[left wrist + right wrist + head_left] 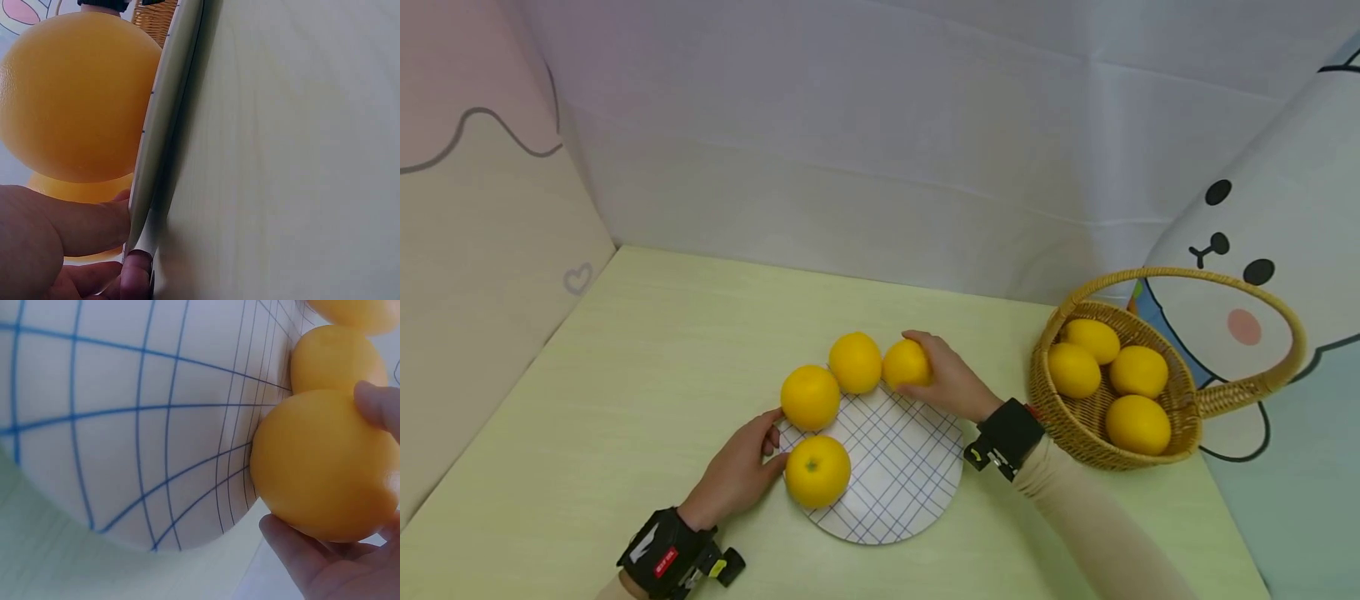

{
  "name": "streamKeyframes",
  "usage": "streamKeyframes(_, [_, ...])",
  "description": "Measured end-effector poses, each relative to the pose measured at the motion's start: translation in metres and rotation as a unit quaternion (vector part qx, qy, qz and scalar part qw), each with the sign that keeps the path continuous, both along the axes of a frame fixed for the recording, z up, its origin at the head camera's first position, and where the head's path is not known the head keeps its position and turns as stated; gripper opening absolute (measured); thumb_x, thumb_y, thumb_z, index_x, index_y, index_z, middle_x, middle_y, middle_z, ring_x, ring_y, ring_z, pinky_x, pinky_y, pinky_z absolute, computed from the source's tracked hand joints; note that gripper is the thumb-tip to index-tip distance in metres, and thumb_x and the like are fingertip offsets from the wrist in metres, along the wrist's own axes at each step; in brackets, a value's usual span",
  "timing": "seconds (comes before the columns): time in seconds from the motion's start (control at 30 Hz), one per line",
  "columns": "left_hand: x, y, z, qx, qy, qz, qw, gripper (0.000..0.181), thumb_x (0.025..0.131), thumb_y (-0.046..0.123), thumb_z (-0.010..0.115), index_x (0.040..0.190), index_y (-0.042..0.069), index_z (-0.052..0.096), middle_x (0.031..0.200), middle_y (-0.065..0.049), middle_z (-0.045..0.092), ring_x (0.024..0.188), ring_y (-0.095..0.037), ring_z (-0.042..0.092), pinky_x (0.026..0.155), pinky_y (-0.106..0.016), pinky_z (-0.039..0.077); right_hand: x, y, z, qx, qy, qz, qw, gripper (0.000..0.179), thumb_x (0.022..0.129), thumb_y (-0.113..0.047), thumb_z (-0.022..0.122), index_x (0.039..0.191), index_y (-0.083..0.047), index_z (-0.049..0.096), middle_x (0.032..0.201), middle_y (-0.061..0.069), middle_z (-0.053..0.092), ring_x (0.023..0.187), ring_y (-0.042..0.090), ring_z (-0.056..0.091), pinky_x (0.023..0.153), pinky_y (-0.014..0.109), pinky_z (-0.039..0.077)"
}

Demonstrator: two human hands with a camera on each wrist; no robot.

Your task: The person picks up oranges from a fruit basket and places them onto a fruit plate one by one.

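Note:
A round white plate (898, 471) with a blue grid pattern lies on the table. At its far rim my right hand (953, 379) holds an orange (906, 363) between thumb and fingers; in the right wrist view this orange (325, 465) touches the plate's surface. Along the far and left rim sit an orange (855, 362) beside the held one, another orange (810, 397), and a nearer orange (817, 472) with a green stem mark. My left hand (737, 467) pinches the plate's left rim, thumb above and a finger below, as the left wrist view shows.
A wicker basket (1045, 408) with a tall arched handle stands at the table's right side, holding several oranges (1138, 425). A white cloth wall (850, 167) rises behind the table (662, 350), and a printed cloth hangs at the right.

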State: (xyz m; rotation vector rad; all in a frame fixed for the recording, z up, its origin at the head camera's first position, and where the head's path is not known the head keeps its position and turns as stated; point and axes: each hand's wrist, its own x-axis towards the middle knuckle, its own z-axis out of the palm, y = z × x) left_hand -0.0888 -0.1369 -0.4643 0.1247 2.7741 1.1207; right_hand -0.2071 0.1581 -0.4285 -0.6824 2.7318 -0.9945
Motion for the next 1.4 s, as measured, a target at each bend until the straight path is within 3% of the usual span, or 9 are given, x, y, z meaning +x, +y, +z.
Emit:
streamKeyframes(0.33, [0.001,-0.002,-0.002,0.001,0.017,-0.005,0.9998,0.046,0.084,0.011,0.067,0.125,-0.001,0.049,0.089,-0.001,0.048,0.082,-0.017,0.044,0.070,-0.033,0.037,-0.004,-0.009,-0.003,-0.002,-0.021,-0.018,0.9996,0.083,0.077,-0.030,0.076,0.142,-0.004,0.031,0.132,0.014,0.048,0.109,0.026,0.052,0.094,0.042,0.045])
streamKeyframes(0.8, [0.001,-0.002,-0.002,0.000,0.011,-0.004,0.9999,0.047,0.084,0.012,0.068,0.125,-0.001,0.049,0.089,-0.002,0.048,0.082,-0.017,0.044,0.069,-0.034,0.037,-0.002,-0.002,-0.002,0.013,-0.019,-0.017,0.9996,0.097,0.075,-0.036,0.077,0.150,-0.006,0.024,0.146,0.015,0.037,0.125,0.028,0.045,0.103,0.043,0.037])
streamKeyframes(1.17, [0.001,-0.001,0.000,0.002,0.007,-0.005,1.0000,0.047,0.085,0.012,0.067,0.126,-0.001,0.048,0.090,-0.002,0.048,0.083,-0.017,0.044,0.070,-0.034,0.037,0.002,0.019,0.021,-0.031,0.034,0.014,0.9988,0.091,0.077,-0.039,0.075,0.148,-0.002,0.029,0.145,0.020,0.038,0.128,0.032,0.040,0.100,0.049,0.038])
streamKeyframes(1.4, [0.000,0.000,0.001,0.000,0.008,-0.005,1.0000,0.046,0.085,0.012,0.067,0.124,-0.001,0.049,0.089,-0.002,0.047,0.083,-0.017,0.044,0.069,-0.033,0.037,0.005,0.038,0.040,-0.027,0.077,0.014,0.9965,0.088,0.078,-0.045,0.071,0.145,-0.002,0.034,0.145,0.017,0.039,0.127,0.032,0.041,0.099,0.050,0.039])
